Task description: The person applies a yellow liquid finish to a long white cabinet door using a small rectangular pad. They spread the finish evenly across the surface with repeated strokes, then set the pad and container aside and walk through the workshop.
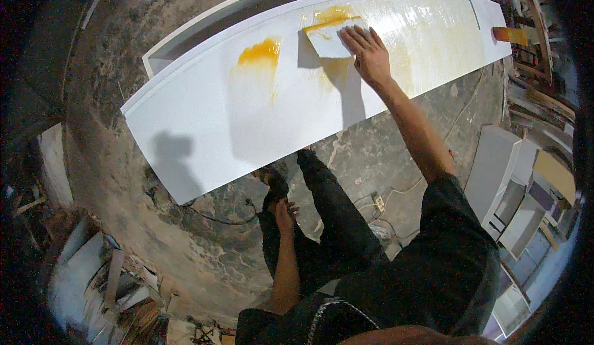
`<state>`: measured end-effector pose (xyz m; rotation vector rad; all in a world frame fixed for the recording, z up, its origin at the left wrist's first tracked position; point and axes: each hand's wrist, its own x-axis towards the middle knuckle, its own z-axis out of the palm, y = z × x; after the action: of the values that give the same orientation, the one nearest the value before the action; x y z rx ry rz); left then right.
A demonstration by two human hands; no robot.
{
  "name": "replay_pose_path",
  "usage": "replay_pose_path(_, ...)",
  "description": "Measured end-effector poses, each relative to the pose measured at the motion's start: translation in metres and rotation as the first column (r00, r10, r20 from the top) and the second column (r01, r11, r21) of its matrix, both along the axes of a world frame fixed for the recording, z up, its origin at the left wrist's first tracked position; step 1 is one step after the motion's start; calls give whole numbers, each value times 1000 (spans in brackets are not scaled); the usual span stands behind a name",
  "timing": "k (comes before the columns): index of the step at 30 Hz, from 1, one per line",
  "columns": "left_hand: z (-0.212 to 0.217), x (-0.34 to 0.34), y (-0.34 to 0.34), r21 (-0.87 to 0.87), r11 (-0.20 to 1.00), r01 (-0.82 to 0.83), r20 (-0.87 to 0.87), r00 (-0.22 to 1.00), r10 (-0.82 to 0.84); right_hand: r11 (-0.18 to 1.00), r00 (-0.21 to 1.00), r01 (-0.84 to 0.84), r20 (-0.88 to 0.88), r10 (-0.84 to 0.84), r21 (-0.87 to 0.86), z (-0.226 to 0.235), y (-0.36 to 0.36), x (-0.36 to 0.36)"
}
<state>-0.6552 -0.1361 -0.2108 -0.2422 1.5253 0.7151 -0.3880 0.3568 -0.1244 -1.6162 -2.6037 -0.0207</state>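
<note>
A long white panel (204,116) lies across the upper middle, with wet yellow glue-like liquid spread over its right half. One thick yellow puddle (261,50) sits left of centre. My right hand (370,54) grips a flat white rectangular spreader (331,40), fingers on its upper face. Yellow liquid coats the spreader's far edge, and its shadow falls on the panel. My left hand (286,214) hangs beside my thigh, fingers loosely apart and holding nothing that I can see.
At the panel's right end stands a yellow-orange container (510,35). Behind the panel is a long white open frame (204,28). White box-like pieces (492,165) stand at the right. Scrap boards (114,277) pile up at lower left. A cable with a socket (379,202) lies on the stained concrete floor.
</note>
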Motion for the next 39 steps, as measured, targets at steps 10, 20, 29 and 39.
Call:
replay_pose_path(10, 12, 6, 13, 3, 997, 72, -48, 996, -72, 998, 1000, 19, 0, -19, 59, -18, 38, 9)
replay_pose_path(20, 15, 3, 16, 27, 996, 82, -53, 995, -80, 997, 1000, -10, -10, 11, 81, -21, 46, 0)
replay_pose_path(29, 22, 9, 18, -17, 1000, 19, -77, 997, -21, 980, 978, -168, -147, 151, -110, 7, -81, -28)
replay_pose_path(39, 6, 8, 2, -10, 997, -82, -54, 995, 81, 945, 915, -311, -300, 270, -99, 31, -52, -30)
